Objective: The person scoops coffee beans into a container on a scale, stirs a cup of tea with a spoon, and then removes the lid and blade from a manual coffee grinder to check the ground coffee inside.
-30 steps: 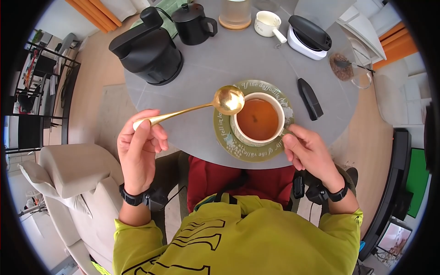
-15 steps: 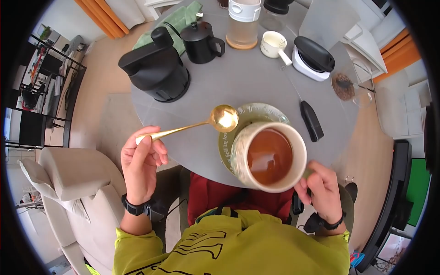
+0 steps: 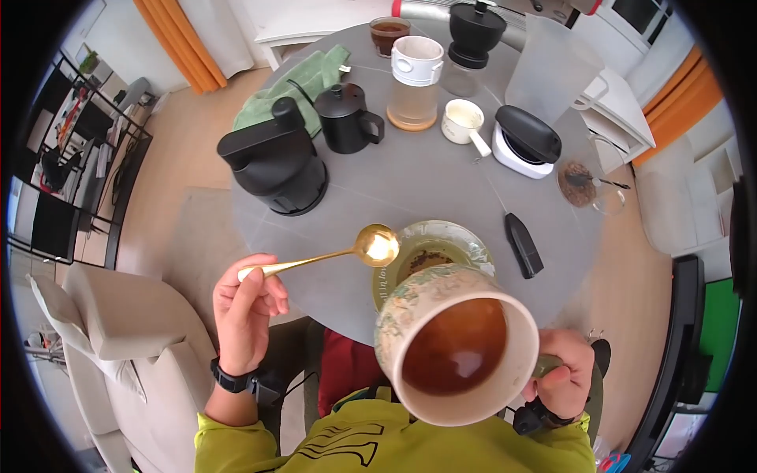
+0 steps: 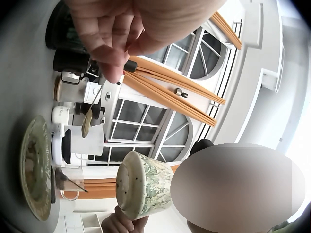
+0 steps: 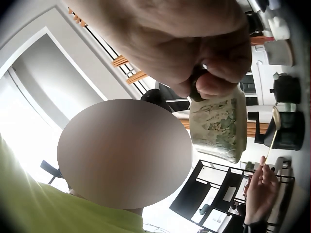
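While my right hand [image 3: 564, 372] grips the cup [image 3: 416, 299] well above the saucer [image 3: 461, 236] near the table [image 3: 441, 189] edge, my left hand [image 3: 246, 315] pinches a spoon [image 3: 374, 246].

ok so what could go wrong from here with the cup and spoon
Two risks stand out. The cup is off its saucer with tea in it, held by its handle in the right hand, so a wobble could spill tea onto the shirt. The gold spoon is pinched near its end by the left hand, so it might slip onto the table.
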Tool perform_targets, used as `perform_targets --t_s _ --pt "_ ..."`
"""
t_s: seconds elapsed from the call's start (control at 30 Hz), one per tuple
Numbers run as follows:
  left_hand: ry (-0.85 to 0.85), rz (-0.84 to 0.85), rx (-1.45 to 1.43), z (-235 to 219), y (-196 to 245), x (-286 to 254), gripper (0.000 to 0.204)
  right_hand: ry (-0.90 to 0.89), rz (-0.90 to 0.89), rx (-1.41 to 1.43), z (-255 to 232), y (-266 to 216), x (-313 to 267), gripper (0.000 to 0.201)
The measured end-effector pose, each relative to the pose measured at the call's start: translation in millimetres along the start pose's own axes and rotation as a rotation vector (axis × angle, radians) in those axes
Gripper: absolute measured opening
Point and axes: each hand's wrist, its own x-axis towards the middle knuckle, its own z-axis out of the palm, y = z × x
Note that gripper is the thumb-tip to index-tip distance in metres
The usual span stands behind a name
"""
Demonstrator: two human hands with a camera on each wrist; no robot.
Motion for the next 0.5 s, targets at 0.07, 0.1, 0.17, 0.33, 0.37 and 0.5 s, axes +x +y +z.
perform_targets --t_s 0.07,0.1,0.17,0.33,0.37,0.5 --pt "0.039 -0.003 0.025 2.7 0.9 -0.6 0.025 -0.008 -0.014 0.019 2.0 1.5 -0.5 0.043" --pt "0.021 -0.008 0.019 2.8 1.1 -0.7 0.024 0.004 -0.019 0.032 3.1 2.7 -1.0 0.043" --pt "-0.001 -0.017 0.008 2.7 1.0 -0.2 0.023 0.027 -0.025 0.041 4.3 2.8 0.6 0.043" --pt "-0.006 -0.008 0.007 1.4 -0.3 0.0 0.024 0.019 -0.020 0.052 6.0 -1.0 6.7 0.046" --pt "-0.003 -0.009 0.004 0.6 0.2 -0.1 0.024 0.016 -0.023 0.054 6.7 0.6 6.3 0.046" --pt "-0.008 -0.010 -0.005 -0.1 0.7 0.1 0.023 0.069 0.025 0.095 5.9 5.5 1.3 0.048"
